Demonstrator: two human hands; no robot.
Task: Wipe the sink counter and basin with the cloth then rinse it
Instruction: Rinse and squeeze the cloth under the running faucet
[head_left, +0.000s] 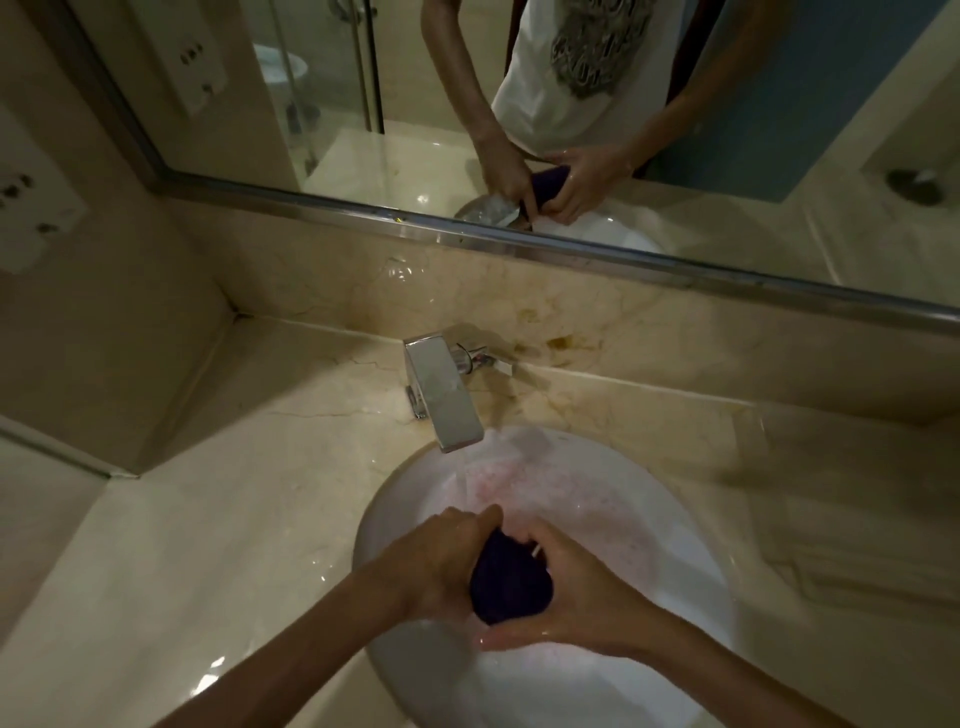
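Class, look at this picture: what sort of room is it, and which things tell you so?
Most likely a bathroom. A white basin sits in a marble counter under a chrome tap, and the wall mirror reflects a glass shower screen.

Dim warm light; soft blur; edges bowed.

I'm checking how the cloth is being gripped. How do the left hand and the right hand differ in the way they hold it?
The left hand grips the dark cloth from the left side, knuckles up; the right hand cups it from the right and below, thumb on top. The left hand sits nearer the faucet; the right hand is nearer the camera. Both are closed on the bunched cloth over the basin.
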